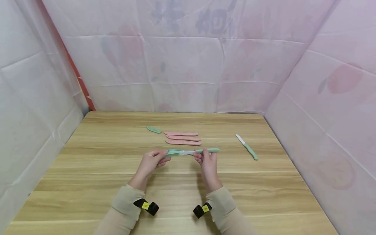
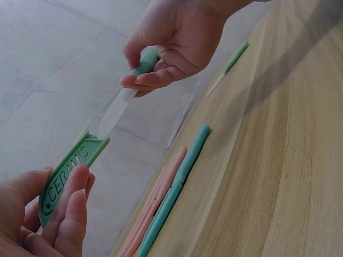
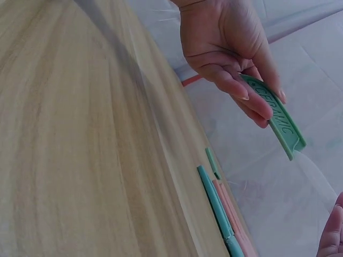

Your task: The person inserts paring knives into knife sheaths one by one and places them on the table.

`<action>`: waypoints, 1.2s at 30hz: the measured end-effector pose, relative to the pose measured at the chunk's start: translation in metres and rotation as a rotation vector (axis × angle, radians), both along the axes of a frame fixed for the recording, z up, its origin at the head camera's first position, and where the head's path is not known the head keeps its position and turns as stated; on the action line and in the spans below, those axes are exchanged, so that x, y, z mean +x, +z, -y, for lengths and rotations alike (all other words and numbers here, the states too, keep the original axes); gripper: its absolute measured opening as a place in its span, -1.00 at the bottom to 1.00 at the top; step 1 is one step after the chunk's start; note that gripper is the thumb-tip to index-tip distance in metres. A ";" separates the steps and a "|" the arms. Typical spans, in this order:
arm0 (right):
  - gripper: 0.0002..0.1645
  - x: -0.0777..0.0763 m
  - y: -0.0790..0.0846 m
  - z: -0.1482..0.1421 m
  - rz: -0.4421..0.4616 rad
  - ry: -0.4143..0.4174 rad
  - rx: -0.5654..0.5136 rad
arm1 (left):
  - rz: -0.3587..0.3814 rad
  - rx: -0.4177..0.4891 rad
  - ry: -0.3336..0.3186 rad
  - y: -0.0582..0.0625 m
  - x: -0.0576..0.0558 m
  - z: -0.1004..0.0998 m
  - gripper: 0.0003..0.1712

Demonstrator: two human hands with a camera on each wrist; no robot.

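My left hand (image 1: 150, 164) pinches a green blade sheath (image 2: 68, 174) with raised CERAMIC lettering between thumb and fingers. In my right hand (image 1: 209, 165) is a paring knife (image 1: 211, 150), gripped by its green handle, its white blade pointing left. The blade tip sits at the sheath's open mouth, and most of the blade shows outside it. Both hands hold these above the table. Beneath them lies a teal sheathed knife (image 2: 176, 187), partly covered in the head view.
Pink sheathed knives (image 1: 183, 138) lie side by side beyond the hands. A loose green sheath (image 1: 154, 130) rests at their upper left. Off to the right, an unsheathed green-handled knife (image 1: 249, 150) lies on the wooden table (image 1: 88, 182). Fabric walls (image 1: 182, 71) border the table.
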State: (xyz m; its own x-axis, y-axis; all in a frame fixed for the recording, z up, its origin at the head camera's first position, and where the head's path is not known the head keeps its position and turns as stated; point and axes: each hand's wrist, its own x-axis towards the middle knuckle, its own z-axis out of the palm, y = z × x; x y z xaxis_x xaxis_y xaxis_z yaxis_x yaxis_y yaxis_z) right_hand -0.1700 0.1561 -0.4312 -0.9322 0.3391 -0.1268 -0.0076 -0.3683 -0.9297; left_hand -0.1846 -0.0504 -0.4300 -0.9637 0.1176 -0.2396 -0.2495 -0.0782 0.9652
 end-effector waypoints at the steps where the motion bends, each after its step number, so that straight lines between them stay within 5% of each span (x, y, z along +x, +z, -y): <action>1: -0.73 0.001 -0.001 0.000 -0.001 0.000 0.007 | 0.006 0.002 0.001 0.000 0.001 0.000 -0.66; 16: -0.74 0.005 -0.014 0.010 -0.008 -0.017 -0.016 | 0.183 0.384 0.222 -0.014 0.009 -0.027 -0.28; 36: -0.72 0.003 -0.016 0.014 0.070 -0.093 -0.086 | 0.171 0.466 0.290 -0.015 0.016 -0.038 -0.37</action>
State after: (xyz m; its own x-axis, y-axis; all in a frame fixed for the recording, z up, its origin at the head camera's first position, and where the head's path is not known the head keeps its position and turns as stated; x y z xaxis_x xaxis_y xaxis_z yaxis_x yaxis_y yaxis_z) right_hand -0.1667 0.1423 -0.4476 -0.8850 0.4088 -0.2228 0.0184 -0.4475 -0.8941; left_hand -0.1689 -0.0123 -0.4452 -0.9244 -0.0152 -0.3812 -0.3039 -0.5745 0.7600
